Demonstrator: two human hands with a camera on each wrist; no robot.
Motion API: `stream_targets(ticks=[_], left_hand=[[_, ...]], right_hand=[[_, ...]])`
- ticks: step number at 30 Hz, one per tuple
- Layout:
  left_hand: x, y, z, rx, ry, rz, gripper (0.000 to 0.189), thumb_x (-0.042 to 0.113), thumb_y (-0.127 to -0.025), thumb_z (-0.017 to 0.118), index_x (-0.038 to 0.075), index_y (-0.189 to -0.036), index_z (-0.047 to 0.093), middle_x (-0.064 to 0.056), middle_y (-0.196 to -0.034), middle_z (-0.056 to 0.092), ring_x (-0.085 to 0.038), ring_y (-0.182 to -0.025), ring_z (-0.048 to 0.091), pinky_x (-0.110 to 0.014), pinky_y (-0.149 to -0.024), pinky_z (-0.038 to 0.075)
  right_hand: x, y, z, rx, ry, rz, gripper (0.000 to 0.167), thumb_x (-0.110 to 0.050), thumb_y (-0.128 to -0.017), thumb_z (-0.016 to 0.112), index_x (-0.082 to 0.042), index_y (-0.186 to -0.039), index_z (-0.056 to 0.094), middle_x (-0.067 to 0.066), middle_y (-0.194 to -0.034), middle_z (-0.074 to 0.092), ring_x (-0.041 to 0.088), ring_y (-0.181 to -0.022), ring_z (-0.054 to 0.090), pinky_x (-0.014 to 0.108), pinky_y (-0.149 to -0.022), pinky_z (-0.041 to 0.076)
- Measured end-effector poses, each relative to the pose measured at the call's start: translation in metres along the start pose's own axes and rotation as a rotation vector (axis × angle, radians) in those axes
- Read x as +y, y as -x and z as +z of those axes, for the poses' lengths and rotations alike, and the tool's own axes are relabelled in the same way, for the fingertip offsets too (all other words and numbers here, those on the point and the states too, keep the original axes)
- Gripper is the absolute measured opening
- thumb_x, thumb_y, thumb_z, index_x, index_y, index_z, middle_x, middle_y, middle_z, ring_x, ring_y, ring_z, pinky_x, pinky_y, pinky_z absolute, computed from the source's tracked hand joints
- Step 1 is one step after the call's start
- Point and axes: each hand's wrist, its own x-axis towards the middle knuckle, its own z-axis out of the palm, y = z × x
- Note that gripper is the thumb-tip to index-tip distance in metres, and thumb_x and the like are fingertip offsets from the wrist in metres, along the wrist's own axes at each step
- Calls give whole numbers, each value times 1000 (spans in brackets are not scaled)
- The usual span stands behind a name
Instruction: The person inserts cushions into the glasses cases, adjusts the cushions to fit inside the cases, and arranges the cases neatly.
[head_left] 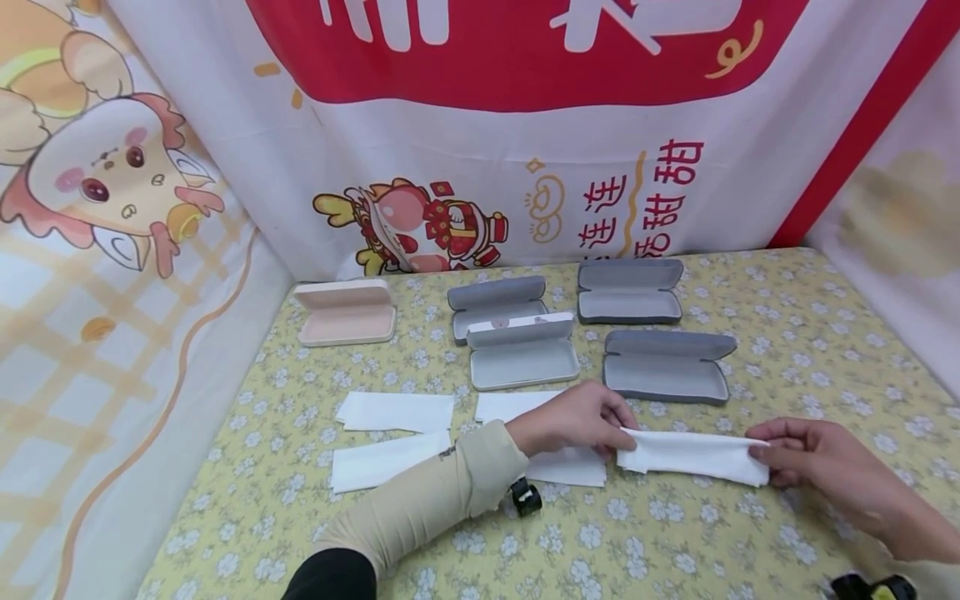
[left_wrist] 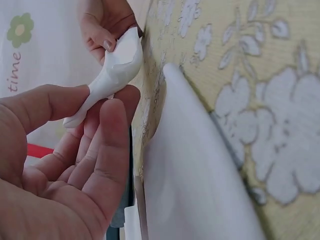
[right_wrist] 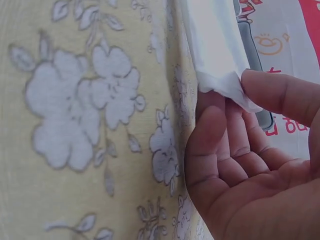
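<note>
A folded white cloth is stretched between both hands above the flowered tablecloth. My left hand pinches its left end; in the left wrist view the thumb presses on top and the fingers curl below the folded cloth. At the other end, my right hand pinches the cloth's corner, thumb on one face and fingertips behind, as the right wrist view shows at the cloth edge. Another folded white cloth lies partly hidden under the left forearm.
More folded white cloths lie left of the left forearm. Behind them stand open glasses cases: a pink one, a light grey one and several dark grey ones. A printed curtain hangs along the table's back edge.
</note>
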Motion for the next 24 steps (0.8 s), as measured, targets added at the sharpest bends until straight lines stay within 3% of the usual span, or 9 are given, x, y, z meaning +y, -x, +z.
stream_targets(ticks=[8,14,24], left_hand=[[0,-3,-9,23,157,-28,9,-1,-90,74,4,-97,73,-13,-84,71,-24,-66,68,-39,-68,61],[0,-4,-16,80,172,-7,10,0,-91,73,4,-101,74,-11,-86,70,-22,-69,67,-37,-70,60],[1,-10,-21,167,222,3,10,-2,-90,74,4,-98,74,-11,-88,69,-26,-73,67,-45,-77,59]], right_hand=[[-8,-2,-3,8,-30,-33,42,-17,-99,66,13,-126,55,8,-105,68,23,-87,68,38,-73,60],[-18,-9,-6,18,-40,-69,39,-19,-99,67,11,-123,60,7,-103,70,21,-85,67,36,-71,59],[-24,-21,-11,3,-96,-96,35,-18,-99,68,9,-121,62,5,-101,70,19,-84,66,35,-72,59]])
